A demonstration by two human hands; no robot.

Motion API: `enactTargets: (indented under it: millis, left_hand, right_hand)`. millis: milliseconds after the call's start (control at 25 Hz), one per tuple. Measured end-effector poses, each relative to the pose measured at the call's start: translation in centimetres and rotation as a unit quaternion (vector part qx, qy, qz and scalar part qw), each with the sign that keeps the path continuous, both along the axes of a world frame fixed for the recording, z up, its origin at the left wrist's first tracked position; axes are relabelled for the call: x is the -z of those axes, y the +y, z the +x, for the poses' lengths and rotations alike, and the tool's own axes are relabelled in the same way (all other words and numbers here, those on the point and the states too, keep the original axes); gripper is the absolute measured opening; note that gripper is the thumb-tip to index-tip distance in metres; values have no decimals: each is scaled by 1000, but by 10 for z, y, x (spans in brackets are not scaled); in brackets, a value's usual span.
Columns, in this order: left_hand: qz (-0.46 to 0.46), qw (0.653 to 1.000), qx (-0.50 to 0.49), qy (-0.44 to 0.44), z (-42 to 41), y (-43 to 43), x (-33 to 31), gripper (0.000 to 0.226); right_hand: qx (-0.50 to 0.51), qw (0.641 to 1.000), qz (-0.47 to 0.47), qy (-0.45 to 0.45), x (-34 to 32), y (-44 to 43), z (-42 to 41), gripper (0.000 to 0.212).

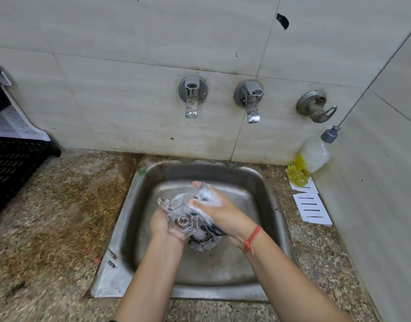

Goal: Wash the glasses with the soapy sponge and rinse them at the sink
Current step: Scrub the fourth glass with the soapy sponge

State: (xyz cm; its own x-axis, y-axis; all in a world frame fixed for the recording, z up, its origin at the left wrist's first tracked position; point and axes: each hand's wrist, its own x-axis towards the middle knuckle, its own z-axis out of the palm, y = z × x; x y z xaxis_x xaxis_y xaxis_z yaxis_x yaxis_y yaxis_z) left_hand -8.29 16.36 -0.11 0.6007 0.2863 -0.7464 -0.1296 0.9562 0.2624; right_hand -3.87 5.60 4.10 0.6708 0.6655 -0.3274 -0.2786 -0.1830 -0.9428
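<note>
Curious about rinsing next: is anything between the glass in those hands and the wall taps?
Nothing visible. The glass, held by the left hand and scrubbed by the right hand with the foamy sponge, hangs over the sink; the space up to the taps is open.

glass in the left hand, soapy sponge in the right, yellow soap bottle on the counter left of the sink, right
Not quite: in the head view the soap bottle stands right of the sink. The left hand holds the glass and the right hand the soapy sponge.
</note>
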Motion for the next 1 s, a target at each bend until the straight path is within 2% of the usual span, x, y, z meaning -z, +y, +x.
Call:
enactTargets:
  millis: [80,160,200,240,360,400,440,520,600,640,720,800,840,960,1000]
  left_hand:
    - [16,1000,12,-8,-1,-5,-3,38]
    - [45,998,50,1,1,-12,-9,36]
    - [56,995,81,-5,3,-14,-9,36]
    - [63,991,119,-15,3,-11,-11,40]
    - [105,972,212,0,3,3,-20,77]
    - [136,965,226,7,3,4,-22,74]
    - [158,961,228,8,3,3,-25,60]
    - [171,966,195,23,5,5,-21,28]
    - [86,985,150,14,7,12,-11,22]
    - [27,989,143,-4,7,15,-6,29]
    - [-50,987,146,-38,4,14,-1,41]
    - [-78,986,136,-56,6,8,-1,40]
    - [-91,985,125,-73,6,6,-2,39]
    - [-124,982,102,-96,7,14,-3,42]
    - [-126,982,98,-101,5,14,-4,43]
  right_hand:
    - [50,997,31,47,2,1,0,31]
    - [142,990,-10,19,6,6,9,17]
    - [146,988,-45,-5,5,7,14,14]
    - [137,988,-72,-18,3,7,19,13]
    - [107,990,-89,-36,-3,4,32,17]
    - [95,987,-107,-65,-5,5,34,23]
    - [84,985,-118,-94,-6,6,33,28]
    - [41,990,-80,-107,-5,3,26,34]
    - [-37,997,-16,-65,-1,-6,16,41]
    - [-48,998,9,-44,1,-10,10,42]
    - [36,998,13,-42,10,-8,10,35]
    - [136,987,-38,-73,9,-1,17,25]
    - [132,987,-48,-81,8,0,20,26]
    - [-37,997,-11,-69,1,-3,16,43]
    - [-43,997,-1,-68,0,-3,14,43]
